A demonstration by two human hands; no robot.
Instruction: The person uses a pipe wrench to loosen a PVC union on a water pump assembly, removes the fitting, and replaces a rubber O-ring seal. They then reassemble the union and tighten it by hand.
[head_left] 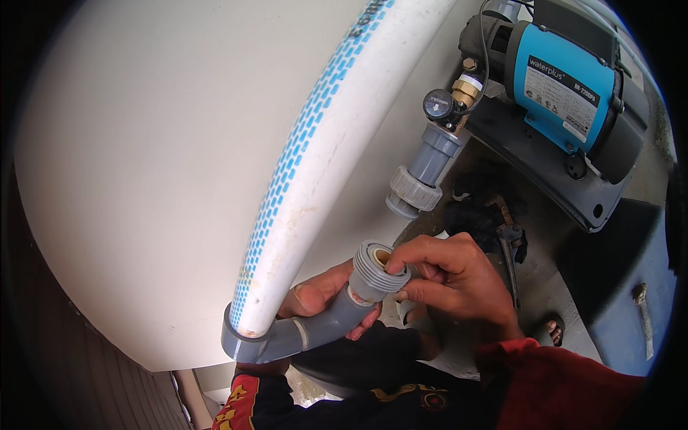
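My left hand [315, 292] comes up from below, partly hidden behind the pipework. Its fingers wrap round a grey pipe elbow [331, 326] just beneath a grey threaded pipe fitting [374, 284], whose open end tilts upward. My right hand [462, 279] is closed at that end: the index fingertip dips into the opening and the thumb presses the outer rim. Whether a small ring is pinched there I cannot make out. From the elbow's other end rises a white pipe [315, 186] with blue dashes. Apart from the threaded fitting, a grey union nut [416, 188] hangs from the pump's pipe.
A blue and black water pump [552, 89] stands on a black base at upper right, with a round black gauge [438, 104] beside it. A wrench [510, 244] lies on dark cloth. A blue container [623, 287] stands at right; a pale curved wall [158, 158] fills the left.
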